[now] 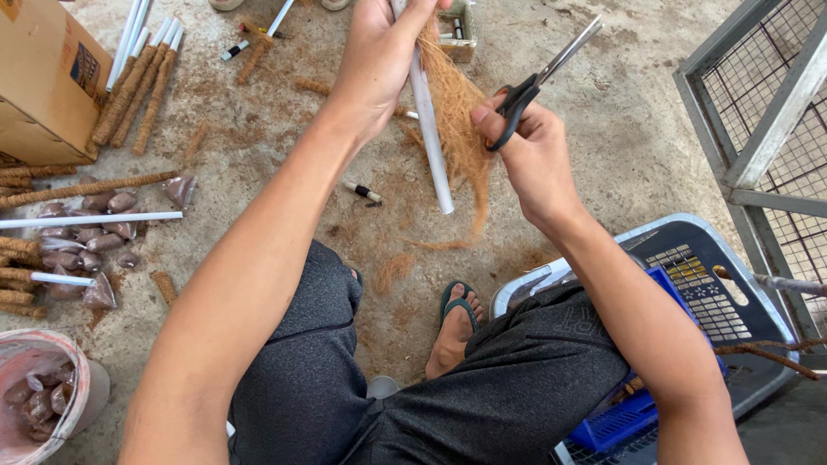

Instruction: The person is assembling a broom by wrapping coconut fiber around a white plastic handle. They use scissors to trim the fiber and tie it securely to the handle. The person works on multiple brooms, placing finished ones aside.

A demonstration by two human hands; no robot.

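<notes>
Left hand [379,52] is wrapped tight around a white plastic pipe [431,138], pinching a hank of coconut fibre [461,129] against it – the pipe slants down toward the concrete floor [620,129] and the fibre hangs loose beside it, dry, wiry and golden brown. Right hand [530,151] has its fingers through the black loops of a pair of scissors [543,77], steel blades parted just beside the fibre.

Containers: grey plastic basket [732,258] by the right leg with a blue perforated crate [680,297] inside, a white bucket [82,383] at lower left holding small clear bags of brown stuff, and a cardboard box [43,77] at top left – can't see into that one. More of those little bags [86,245] lie on the floor, along with fibre-wrapped poles [138,90], rough and rope-like with white ends. Wire mesh frame [767,112] on the right.
</notes>
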